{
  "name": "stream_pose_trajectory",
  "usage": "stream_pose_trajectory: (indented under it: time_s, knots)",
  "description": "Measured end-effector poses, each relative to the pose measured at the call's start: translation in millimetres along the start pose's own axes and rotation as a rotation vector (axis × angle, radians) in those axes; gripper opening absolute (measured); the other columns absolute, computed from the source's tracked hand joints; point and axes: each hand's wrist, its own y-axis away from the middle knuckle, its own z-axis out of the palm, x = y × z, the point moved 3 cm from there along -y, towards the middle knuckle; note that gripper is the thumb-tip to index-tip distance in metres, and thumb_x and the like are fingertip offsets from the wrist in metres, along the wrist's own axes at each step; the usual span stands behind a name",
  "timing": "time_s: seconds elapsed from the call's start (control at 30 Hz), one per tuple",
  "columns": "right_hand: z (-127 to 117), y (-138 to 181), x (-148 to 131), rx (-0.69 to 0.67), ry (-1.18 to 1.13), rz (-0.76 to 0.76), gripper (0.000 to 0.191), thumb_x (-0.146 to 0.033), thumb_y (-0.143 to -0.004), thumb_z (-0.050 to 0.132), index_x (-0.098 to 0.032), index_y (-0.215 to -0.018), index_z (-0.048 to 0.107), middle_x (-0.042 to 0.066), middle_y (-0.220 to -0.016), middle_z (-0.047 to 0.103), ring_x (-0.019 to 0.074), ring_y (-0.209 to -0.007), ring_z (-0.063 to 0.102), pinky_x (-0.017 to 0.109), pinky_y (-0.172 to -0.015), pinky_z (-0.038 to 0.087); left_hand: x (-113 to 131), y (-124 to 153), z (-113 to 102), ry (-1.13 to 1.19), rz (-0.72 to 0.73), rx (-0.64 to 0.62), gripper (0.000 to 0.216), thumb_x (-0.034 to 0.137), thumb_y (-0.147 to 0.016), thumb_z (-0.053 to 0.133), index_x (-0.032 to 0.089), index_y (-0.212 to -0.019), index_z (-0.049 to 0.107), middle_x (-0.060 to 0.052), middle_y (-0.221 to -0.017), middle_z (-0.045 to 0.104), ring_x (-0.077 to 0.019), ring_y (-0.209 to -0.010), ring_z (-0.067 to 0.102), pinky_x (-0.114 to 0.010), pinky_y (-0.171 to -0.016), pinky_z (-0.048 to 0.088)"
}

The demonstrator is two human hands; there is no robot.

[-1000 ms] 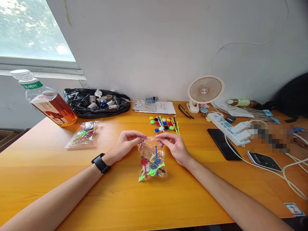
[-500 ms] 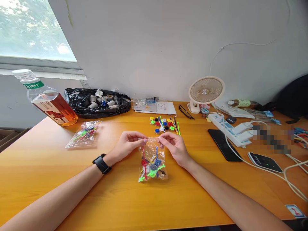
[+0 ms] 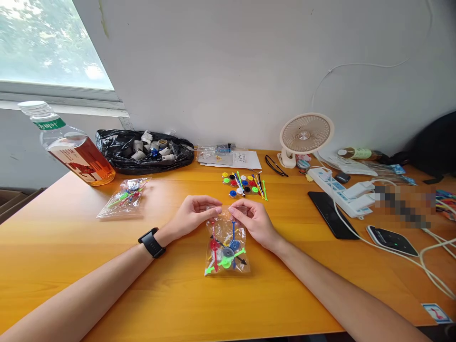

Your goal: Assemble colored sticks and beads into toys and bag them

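Note:
Both hands pinch the top edge of a clear plastic bag (image 3: 223, 242) above the middle of the desk. My left hand (image 3: 195, 213), with a black watch on its wrist, grips the edge between thumb and fingers. Close beside it, my right hand (image 3: 254, 218) pinches the same edge. Through the plastic show red, blue, green, black and white arrow-shaped pieces and round discs. Beyond the hands lie loose coloured discs and arrows (image 3: 244, 184) in a cluster. A second clear bag (image 3: 124, 197) of similar pieces rests to the left.
At the left stands a bottle of amber drink (image 3: 80, 156). Behind are a black plastic bag (image 3: 117, 164) of grey rolls, papers (image 3: 245, 160) and a small fan (image 3: 306, 135). On the right are a black phone (image 3: 331, 213), a power strip (image 3: 329, 183), cables and a flat pad (image 3: 392, 240).
My two hands have come closer together along the bag's top edge. The bag has shifted slightly toward me. The other things on the desk have stayed put.

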Motion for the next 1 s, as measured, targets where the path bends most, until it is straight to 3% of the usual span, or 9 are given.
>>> stream_pose_trajectory:
  time_s: [0.1, 0.43, 1.0]
  knots:
    - [0, 0, -1, -0.003, -0.001, -0.028, 0.032, -0.051, -0.085, 0.084, -0.02, -0.086, 0.075, 0.001, -0.072, 0.067, 0.0142, -0.063, 0.06, 0.026, -0.058, 0.052, -2, -1, 1, -0.005, 0.004, -0.019, 0.035, 0.045, -0.083, 0.088, 0.013, -0.096, 0.081, -0.007, -0.082, 0.079, -0.0133, -0.064, 0.068, -0.025, -0.064, 0.056]
    - [-9, -3, 2, 0.025, -0.088, -0.022, 0.022, -0.037, -0.082, 0.085, -0.023, -0.099, 0.086, 0.002, -0.075, 0.074, 0.014, -0.064, 0.061, 0.026, -0.06, 0.05, -4, 0, -2, 0.07, -0.01, -0.03, 0.032, 0.04, -0.083, 0.088, 0.014, -0.097, 0.078, -0.004, -0.077, 0.077, -0.0133, -0.065, 0.067, -0.025, -0.066, 0.056]
    - [-13, -4, 1, 0.0, -0.001, -0.117, 0.022, -0.037, -0.093, 0.073, -0.025, -0.105, 0.087, 0.003, -0.081, 0.074, 0.0159, -0.069, 0.06, 0.031, -0.067, 0.051, -3, -1, -5, 0.023, 0.04, 0.006, 0.03, 0.042, -0.086, 0.084, 0.016, -0.101, 0.081, -0.007, -0.088, 0.08, -0.0156, -0.074, 0.07, -0.026, -0.072, 0.057]
